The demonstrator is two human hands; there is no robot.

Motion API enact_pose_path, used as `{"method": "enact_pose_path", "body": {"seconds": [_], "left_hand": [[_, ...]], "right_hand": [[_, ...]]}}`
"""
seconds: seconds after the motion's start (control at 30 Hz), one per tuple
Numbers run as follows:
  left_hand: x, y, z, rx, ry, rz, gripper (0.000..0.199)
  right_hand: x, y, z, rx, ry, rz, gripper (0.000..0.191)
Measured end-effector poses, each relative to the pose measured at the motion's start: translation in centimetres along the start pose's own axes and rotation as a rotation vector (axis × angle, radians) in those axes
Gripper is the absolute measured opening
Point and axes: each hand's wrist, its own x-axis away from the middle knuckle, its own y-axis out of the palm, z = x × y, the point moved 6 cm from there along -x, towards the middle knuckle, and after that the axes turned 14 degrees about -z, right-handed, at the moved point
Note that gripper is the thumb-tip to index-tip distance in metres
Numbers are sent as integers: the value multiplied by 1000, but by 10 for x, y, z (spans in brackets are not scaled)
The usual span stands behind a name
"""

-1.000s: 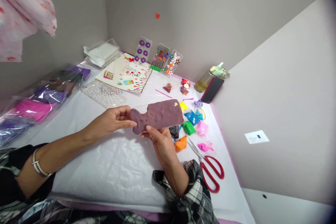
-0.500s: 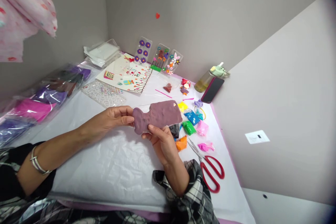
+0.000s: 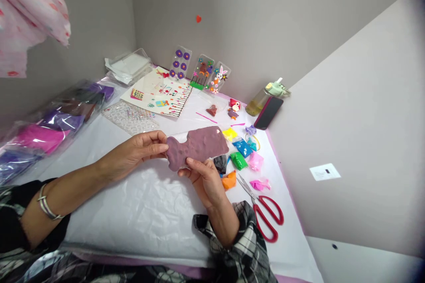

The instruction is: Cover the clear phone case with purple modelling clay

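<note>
A flat case-like piece covered in dull purple clay is held up above the table, with a rounded, lobed clay shape at its left end. My left hand pinches that left end between thumb and fingers. From below, my right hand grips the lower edge, its thumb on the clay face and its fingers behind. Clear or white backing shows along the top left edge. To the right lie a blue clay packet, a green packet, an orange packet and red-handled scissors.
Decorated clear cases lean at the back wall. A bottle and a phone stand at the right back. A patterned sheet, a gem sheet and bagged clay lie left.
The purple clay piece and my left hand have shifted very slightly left. Both hands keep the same hold.
</note>
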Motion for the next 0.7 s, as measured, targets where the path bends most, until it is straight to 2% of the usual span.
{"method": "enact_pose_path", "body": {"seconds": [0.1,0.33,0.6,0.7], "left_hand": [[0,0,0,-10,11,36,17],[-2,3,-2,63,31,-27,18],[1,2,-1,55,33,-4,17],[1,1,-1,48,27,0,17]], "right_hand": [[0,0,0,0,0,2,33],[-1,-2,0,-21,2,-8,16],[0,3,-1,12,-2,-62,13],[0,3,-1,14,-9,-61,17]]}}
